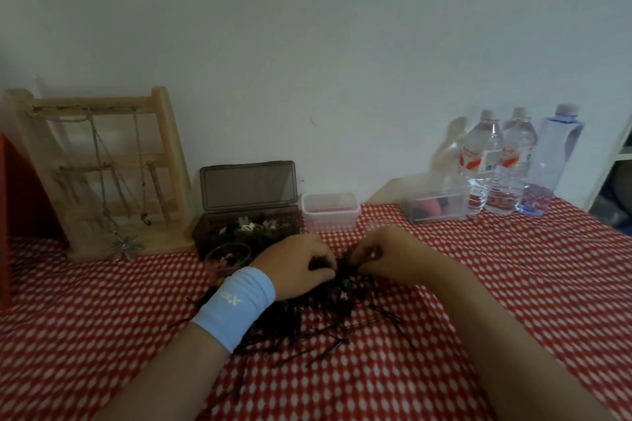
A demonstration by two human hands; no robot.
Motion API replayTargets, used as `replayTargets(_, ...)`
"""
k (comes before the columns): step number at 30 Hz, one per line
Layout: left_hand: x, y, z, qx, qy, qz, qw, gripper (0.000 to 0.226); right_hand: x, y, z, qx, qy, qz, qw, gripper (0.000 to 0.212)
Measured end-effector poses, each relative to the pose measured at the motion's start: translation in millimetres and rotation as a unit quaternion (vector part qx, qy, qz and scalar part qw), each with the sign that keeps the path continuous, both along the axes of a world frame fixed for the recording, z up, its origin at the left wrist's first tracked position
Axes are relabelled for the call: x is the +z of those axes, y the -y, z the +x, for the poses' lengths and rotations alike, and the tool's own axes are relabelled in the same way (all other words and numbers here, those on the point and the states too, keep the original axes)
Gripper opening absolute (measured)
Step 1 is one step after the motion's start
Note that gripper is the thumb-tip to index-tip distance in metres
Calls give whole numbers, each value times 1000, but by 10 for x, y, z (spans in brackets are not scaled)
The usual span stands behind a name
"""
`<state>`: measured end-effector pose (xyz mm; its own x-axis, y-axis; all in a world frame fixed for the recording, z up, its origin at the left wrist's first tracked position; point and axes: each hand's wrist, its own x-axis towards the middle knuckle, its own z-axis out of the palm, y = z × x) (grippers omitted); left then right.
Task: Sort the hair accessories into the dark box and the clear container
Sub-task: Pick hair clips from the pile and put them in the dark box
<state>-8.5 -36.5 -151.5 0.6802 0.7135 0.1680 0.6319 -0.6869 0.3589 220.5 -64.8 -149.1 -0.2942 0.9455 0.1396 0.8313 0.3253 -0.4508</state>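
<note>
A dark tangled pile of hair accessories [318, 318], with thin hairpins sticking out, lies on the red-and-white cloth. My left hand [297, 267], with a light blue wristband, and my right hand [383, 256] meet over the pile's far edge, fingers pinched into the dark pieces. What exactly each holds is blurred. The dark box [205, 232] stands open behind my left hand, lid up, with small clips inside. The clear container [330, 212] sits empty to its right. A small clear round tub [227, 258] with colourful bits stands in front of the box.
A wooden jewellery stand [102, 174] with hanging chains is at the back left, beside a red object [17, 202]. A clear rectangular organiser [439, 202] and three water bottles [506, 161] stand at the back right against the white wall.
</note>
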Motion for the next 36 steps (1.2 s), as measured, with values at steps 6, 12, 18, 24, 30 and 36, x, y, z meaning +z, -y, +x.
replayTargets(6, -37, -15, -74, 1, -15, 39, 999, 17, -21, -8, 1, 6, 13, -10, 1000, 17)
replayTargets(12, -67, 44, 47, -48, 40, 71, 996, 13, 40, 12, 53, -28, -57, 35, 997, 22)
replayTargets(18, -98, 27, 79, -51, 7, 82, 995, 15, 107, 47, 50, 12, -72, 35, 997, 24)
replayTargets(24, 48, 111, 39, -73, 34, -23, 996, 14, 149, 112, 21, 93, 3, -96, 991, 19)
replayTargets(30, 39, 177, 109, -106, -28, -43, 993, 24, 98, 106, 5, 89, 22, -106, 990, 18)
replayTargets(36, 141, 140, 32, -80, 118, -141, 980, 17, 86, 88, 39, 44, -42, -78, 995, 10)
